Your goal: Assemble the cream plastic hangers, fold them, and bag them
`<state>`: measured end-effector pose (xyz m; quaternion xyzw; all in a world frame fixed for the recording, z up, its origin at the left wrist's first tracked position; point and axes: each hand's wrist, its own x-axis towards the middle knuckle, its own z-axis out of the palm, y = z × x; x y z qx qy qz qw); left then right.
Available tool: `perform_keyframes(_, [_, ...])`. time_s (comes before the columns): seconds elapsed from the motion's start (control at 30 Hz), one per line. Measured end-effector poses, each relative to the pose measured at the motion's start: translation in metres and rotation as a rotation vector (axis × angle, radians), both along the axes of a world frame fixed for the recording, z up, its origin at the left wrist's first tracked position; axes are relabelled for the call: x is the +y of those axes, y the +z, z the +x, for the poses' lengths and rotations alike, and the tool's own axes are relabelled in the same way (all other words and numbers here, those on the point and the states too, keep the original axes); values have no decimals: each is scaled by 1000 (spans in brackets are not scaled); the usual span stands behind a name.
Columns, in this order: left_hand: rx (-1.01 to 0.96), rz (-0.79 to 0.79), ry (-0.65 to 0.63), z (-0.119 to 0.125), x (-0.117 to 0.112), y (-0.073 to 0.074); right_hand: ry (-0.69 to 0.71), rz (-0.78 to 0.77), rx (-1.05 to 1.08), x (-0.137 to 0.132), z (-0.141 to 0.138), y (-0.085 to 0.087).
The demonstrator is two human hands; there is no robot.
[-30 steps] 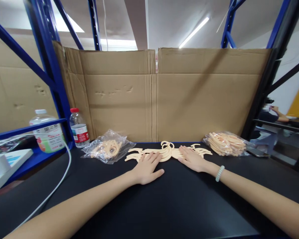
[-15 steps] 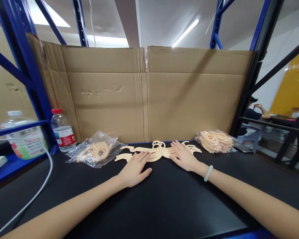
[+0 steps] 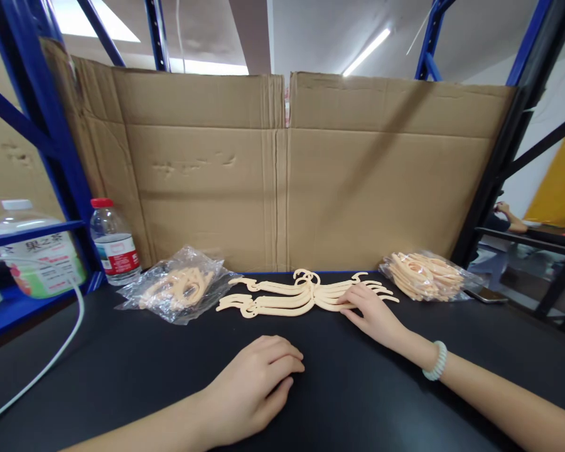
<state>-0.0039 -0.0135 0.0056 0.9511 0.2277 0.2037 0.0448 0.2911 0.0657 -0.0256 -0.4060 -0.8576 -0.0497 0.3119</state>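
Several cream plastic clothes hangers [image 3: 282,301] lie in a flat stack on the black table, with curled hooks at the back middle and their arms fanning out on both sides. At their right side, my right hand [image 3: 374,314] has its thumb and fingertips closed around the edge of the front arm. Its fingers cover part of the stack there. Closer to me, my left hand [image 3: 258,383] rests over the bare tabletop, holding nothing. Its fingers are loosely bent, with the thumb apart from them. The hangers lie beyond it, untouched by it.
Clear bags of similar cream parts lie left [image 3: 176,289] and right [image 3: 424,276]. A phone [image 3: 489,295] sits by the right bag. Bottles [image 3: 115,245] and a white cable [image 3: 75,333] are at left. A cardboard wall [image 3: 207,182] closes the back; a person sits far right.
My left hand has come off the hangers and back toward me, its fingers bending. My right hand has stayed at the hangers' right side, fingers curling in from flat. The view has shifted slightly.
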Motion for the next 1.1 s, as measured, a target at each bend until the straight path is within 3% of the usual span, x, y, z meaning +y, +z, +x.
perform_keyframes(0.23, [34,16,-66,1,-7,2,54,-64,42,-3,3,-1])
perform_keyframes(0.33, [-24,-86,-14,1,-8,2,36,-112,70,-8,4,-2])
perform_keyframes(0.57, [-375,-492,250,1,3,-6,-18,-176,162,-15,4,1])
perform_keyframes(0.7, [-536,-731,302,1,10,-9,-37,-129,229,-18,4,2])
perform_keyframes(0.9, [-745,-886,361,-2,17,-12,-74,0,273,-24,1,6])
perform_keyframes(1.1, [-1104,-954,472,0,18,-13,-63,65,324,-32,-4,14])
